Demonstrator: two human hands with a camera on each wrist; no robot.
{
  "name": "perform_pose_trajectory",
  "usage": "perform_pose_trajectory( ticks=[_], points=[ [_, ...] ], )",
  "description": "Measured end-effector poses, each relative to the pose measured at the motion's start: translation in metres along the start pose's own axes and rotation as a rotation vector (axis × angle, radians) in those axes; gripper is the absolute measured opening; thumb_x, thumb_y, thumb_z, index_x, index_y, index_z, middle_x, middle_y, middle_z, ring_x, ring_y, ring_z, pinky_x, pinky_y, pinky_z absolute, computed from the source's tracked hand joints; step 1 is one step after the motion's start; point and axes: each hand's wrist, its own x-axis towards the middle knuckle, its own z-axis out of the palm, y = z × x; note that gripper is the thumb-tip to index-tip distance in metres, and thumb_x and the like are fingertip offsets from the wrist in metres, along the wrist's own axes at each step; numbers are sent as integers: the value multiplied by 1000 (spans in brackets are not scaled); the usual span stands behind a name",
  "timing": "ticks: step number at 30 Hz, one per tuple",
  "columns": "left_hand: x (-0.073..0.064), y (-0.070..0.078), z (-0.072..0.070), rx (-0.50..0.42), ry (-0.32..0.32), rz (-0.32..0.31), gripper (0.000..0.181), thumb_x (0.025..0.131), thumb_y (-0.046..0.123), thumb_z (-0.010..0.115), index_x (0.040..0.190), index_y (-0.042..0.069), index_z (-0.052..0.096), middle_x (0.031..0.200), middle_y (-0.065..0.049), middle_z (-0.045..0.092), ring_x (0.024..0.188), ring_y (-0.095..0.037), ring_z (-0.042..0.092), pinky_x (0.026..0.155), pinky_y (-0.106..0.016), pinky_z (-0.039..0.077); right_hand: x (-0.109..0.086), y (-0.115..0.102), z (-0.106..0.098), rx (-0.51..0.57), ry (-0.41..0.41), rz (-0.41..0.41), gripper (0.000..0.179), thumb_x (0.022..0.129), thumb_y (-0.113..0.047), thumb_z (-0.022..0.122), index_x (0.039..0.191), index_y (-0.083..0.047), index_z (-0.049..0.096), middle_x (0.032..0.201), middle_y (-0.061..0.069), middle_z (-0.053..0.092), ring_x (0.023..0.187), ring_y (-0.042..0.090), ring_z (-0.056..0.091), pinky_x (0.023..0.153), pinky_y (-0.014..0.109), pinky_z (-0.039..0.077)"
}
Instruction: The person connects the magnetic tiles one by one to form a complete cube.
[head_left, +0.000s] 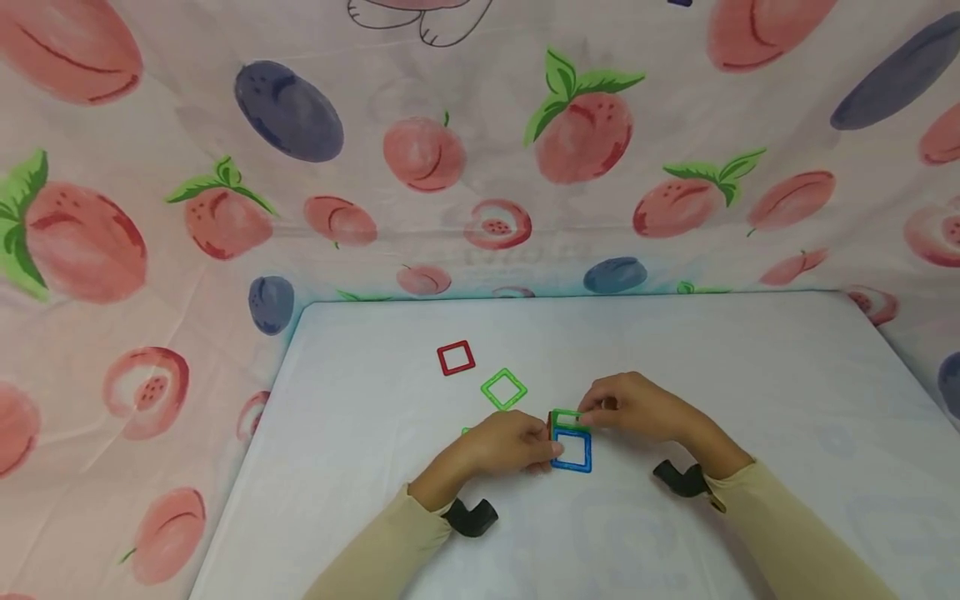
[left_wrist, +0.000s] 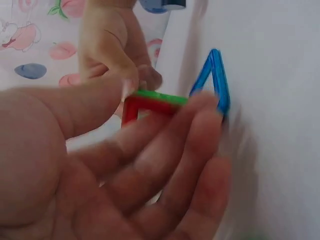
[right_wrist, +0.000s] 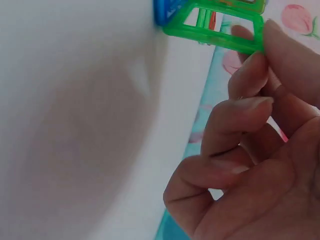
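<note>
Blue square frame (head_left: 572, 469) meets a green frame (right_wrist: 215, 37) at its 12 o'clock edge; red frame (left_wrist: 157, 105) at the green one's 9 o'clock side. Cluster between the hands. Left hand (head_left: 510, 442) at 9 o'clock: narrow grip, fingers curled on the red frame. Right hand (head_left: 633, 406) at 2 o'clock: thumb and finger pinch the green frame's corner. Loose green square (head_left: 515, 399), then loose red square (head_left: 460, 369), toward 10 o'clock on white table (head_left: 750, 375).
</note>
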Motion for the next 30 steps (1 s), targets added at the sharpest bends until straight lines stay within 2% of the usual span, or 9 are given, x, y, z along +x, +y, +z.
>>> perform_pose_trajectory(
  ticks=[3,5,7,9,11,13,21,30],
  points=[
    [-6,-1,2,-26,122,-42,28,101,39,64,94,12,69,74,0,72,69,-12,63,63,-25,46,4,3,4,27,-11,-4,13,95,-28,73,101,-17,79,92,-11,71,82,6,57,74,24,50],
    [-10,-3,4,-79,202,-63,26,102,36,63,104,11,66,76,-2,73,71,-16,67,65,-27,48,8,3,6,47,-29,4,14,96,-29,72,101,-18,79,93,-10,72,84,7,58,76,25,50],
    [-14,-3,5,-103,256,-63,27,103,34,62,117,10,63,78,-3,74,71,-18,68,65,-28,49,11,3,8,71,-50,11,15,97,-30,72,102,-18,79,93,-8,73,84,8,58,77,25,50],
    [-18,-4,5,-93,282,-53,35,104,32,61,130,10,61,81,-3,73,71,-16,66,65,-28,49,14,1,10,97,-71,7,16,97,-30,71,102,-17,79,93,-5,74,84,8,58,77,25,50],
    [-20,-5,5,-81,294,-35,41,104,32,61,139,12,60,82,-1,73,70,-12,65,65,-26,48,17,-2,11,117,-92,-3,17,98,-29,70,103,-15,79,94,-2,74,83,9,57,76,25,49],
    [-23,-7,6,-92,297,-24,42,104,31,61,142,14,62,82,1,73,69,-11,64,63,-24,48,20,-5,12,128,-111,-17,18,98,-28,69,103,-13,79,95,0,75,84,9,57,77,25,49],
    [-28,-17,8,-182,323,-12,34,101,22,65,133,10,70,78,2,74,70,-19,67,58,-19,47,29,-13,17,157,-165,1,17,98,-25,70,102,-12,79,92,1,74,81,9,56,75,23,48],
    [-31,-24,10,-283,304,-22,39,99,22,69,134,6,68,87,-5,79,75,-21,75,66,-19,49,36,-13,19,192,-207,50,16,96,-24,72,102,-12,80,84,-1,71,73,9,55,69,23,47]
  ],
)
